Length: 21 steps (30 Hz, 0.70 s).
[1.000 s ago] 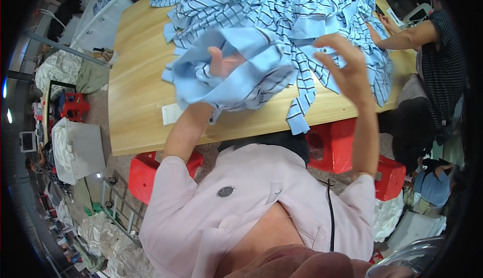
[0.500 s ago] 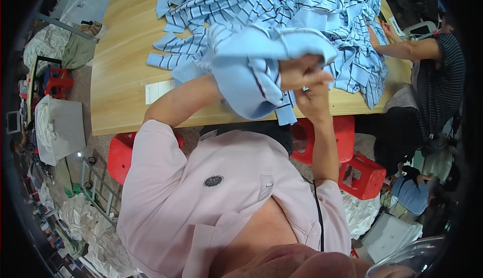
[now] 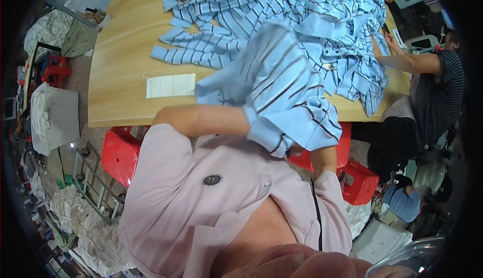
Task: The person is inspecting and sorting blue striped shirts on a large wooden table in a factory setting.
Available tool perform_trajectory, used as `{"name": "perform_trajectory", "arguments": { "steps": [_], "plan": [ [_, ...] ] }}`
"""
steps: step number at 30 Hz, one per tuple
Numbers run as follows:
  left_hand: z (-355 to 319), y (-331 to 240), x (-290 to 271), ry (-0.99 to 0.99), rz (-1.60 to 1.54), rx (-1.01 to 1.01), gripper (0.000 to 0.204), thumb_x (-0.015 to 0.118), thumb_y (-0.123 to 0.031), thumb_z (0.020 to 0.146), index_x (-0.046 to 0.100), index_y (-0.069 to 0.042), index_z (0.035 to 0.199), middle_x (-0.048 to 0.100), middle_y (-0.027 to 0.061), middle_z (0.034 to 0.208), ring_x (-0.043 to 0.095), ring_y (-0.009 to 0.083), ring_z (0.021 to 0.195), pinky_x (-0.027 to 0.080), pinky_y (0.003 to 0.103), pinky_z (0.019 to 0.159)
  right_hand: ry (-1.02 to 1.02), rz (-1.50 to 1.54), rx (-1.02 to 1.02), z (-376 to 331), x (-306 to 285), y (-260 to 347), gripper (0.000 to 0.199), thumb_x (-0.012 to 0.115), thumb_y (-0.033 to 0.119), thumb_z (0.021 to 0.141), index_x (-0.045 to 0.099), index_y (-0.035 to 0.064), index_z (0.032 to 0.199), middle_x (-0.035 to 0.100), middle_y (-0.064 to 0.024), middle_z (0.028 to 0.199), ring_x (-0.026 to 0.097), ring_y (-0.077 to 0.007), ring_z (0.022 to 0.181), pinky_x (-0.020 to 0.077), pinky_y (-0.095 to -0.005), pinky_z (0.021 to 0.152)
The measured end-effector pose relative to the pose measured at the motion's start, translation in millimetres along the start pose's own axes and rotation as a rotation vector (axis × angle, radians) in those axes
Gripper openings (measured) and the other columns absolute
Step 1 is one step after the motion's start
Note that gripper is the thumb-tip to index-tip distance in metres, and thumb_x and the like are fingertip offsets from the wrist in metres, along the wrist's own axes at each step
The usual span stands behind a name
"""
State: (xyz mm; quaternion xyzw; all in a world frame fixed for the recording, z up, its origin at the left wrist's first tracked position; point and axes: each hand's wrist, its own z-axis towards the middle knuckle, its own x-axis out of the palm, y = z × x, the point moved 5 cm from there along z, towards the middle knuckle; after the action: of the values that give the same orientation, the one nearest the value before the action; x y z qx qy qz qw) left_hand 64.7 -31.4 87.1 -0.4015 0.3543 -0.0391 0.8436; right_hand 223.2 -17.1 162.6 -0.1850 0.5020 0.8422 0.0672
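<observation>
— Can you see the fingers?
— No, both hands are buried inside the light-blue striped shirt (image 3: 287, 92), so their grip can't be told.
— Where's the shirt?
— Lifted over the wooden table (image 3: 121, 77) edge, beside the pile of striped shirts (image 3: 282, 6).

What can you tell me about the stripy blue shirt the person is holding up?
The striped shirt looks like soft, thin cloth, light blue with thin dark stripes. It is lifted in front of the person's chest, draped over both forearms so that neither hand shows. A folded cuff or hem hangs at its lower edge. Its top runs into the pile of like shirts on the wooden table.
</observation>
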Motion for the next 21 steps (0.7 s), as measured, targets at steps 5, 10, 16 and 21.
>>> {"name": "perform_trajectory", "arguments": {
  "steps": [5, 10, 16, 21],
  "plan": [
    [-21, 50, -18, 0.064, -0.071, 0.003, 0.037, 0.069, -0.036, 0.096, 0.07, -0.006, 0.118, 0.075, 0.0191, 0.107, 0.073, 0.037, 0.09, 0.057, 0.043, 0.082, -0.07, 0.096, 0.042, 25, 2, 19, 0.025, 0.066, 0.003, 0.086, 0.071, 0.0081, 0.11, 0.069, -0.0119, 0.109, 0.069, -0.0307, 0.09, 0.0548, -0.0453, 0.077],
    [10, 63, -68, -0.413, -0.261, -0.486, 0.057, 0.088, -0.017, 0.082, 0.058, -0.003, 0.129, 0.067, 0.014, 0.112, 0.068, 0.0236, 0.099, 0.054, 0.036, 0.09, -0.175, 0.184, 0.146, 129, -43, -40, 0.025, 0.065, 0.007, 0.09, 0.07, 0.0073, 0.115, 0.07, -0.0114, 0.114, 0.07, -0.0288, 0.091, 0.0557, -0.0442, 0.077],
    [9, 80, -76, -0.955, -0.043, -0.286, 0.099, 0.093, -0.005, 0.074, 0.027, -0.006, 0.147, 0.038, 0.0149, 0.136, 0.051, 0.0244, 0.119, 0.051, 0.037, 0.099, -0.125, 0.39, 0.276, 161, -8, -42, 0.027, 0.065, 0.011, 0.095, 0.067, 0.0065, 0.122, 0.07, -0.0109, 0.12, 0.07, -0.0266, 0.093, 0.0568, -0.0429, 0.077],
    [24, 55, -106, -1.137, -0.542, -0.201, 0.085, 0.091, -0.002, 0.076, 0.039, -0.007, 0.144, 0.044, 0.0115, 0.139, 0.061, 0.0175, 0.1, 0.053, 0.03, 0.079, -0.142, 0.548, 0.377, 138, -5, -30, 0.03, 0.064, 0.014, 0.099, 0.066, 0.0058, 0.128, 0.07, -0.0104, 0.125, 0.071, -0.0247, 0.094, 0.0577, -0.0418, 0.076]
  ]
}}
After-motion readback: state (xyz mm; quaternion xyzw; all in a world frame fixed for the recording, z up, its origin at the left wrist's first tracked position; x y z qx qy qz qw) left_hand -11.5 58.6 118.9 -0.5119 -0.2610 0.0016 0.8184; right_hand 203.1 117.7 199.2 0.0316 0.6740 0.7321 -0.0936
